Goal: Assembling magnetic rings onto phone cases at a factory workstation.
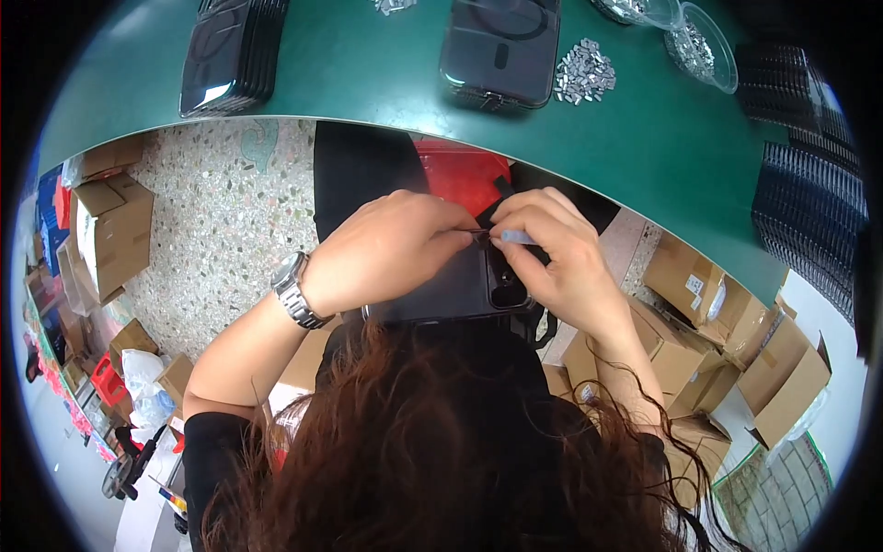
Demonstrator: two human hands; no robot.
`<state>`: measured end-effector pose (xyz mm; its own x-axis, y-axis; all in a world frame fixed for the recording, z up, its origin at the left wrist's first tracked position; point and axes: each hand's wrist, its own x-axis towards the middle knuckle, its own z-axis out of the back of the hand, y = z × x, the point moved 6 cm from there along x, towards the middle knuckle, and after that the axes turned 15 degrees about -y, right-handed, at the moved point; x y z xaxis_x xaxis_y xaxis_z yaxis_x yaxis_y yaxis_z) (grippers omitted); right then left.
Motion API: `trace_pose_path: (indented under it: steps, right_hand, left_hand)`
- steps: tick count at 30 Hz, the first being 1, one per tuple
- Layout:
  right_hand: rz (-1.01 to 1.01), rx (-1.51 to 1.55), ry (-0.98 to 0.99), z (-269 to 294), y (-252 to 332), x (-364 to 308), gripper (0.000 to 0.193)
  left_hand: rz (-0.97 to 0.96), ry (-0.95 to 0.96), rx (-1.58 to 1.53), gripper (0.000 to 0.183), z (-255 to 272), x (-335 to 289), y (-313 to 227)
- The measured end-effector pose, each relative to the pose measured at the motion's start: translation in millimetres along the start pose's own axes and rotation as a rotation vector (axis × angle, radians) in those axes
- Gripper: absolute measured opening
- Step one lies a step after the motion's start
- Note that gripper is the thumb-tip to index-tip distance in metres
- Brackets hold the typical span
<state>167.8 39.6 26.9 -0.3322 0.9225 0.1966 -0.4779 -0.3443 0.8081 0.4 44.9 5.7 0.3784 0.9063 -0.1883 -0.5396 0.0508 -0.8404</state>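
Observation:
A dark phone case (432, 299) with a camera cutout at its right end lies on my lap. My left hand (391, 248) reaches over it, thumb and forefinger pinched on a thin dark edge by the case's far side. Close against those fingertips, my right hand (556, 253) is also closed in a pinch. A small pale bluish piece (518, 237) shows between its fingers; its kind is unclear. Whatever tiny part sits where the two hands meet is mostly hidden.
Ahead is a green table (368, 74) with a left stack of phone cases (230, 55), a middle stack (499, 55), a pile of small metal pieces (585, 72) and a clear bowl (704, 55). More case stacks (805, 221) line the right. Cardboard boxes (115, 225) stand on both sides.

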Motion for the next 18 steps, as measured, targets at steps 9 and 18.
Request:
trace_pose_path:
  steps: [9, 18]
  right_hand:
    - [-0.276, -0.011, -0.004, -8.9, -11.9, -3.5, 0.012]
    - [-0.380, 0.119, 0.113, -32.1, -26.2, -13.0, 0.015]
  left_hand:
    - [0.040, 0.027, 0.033, 0.018, -2.6, -0.7, 1.5]
    - [-0.038, 0.001, 0.225, 0.020, -17.5, -4.0, 13.5]
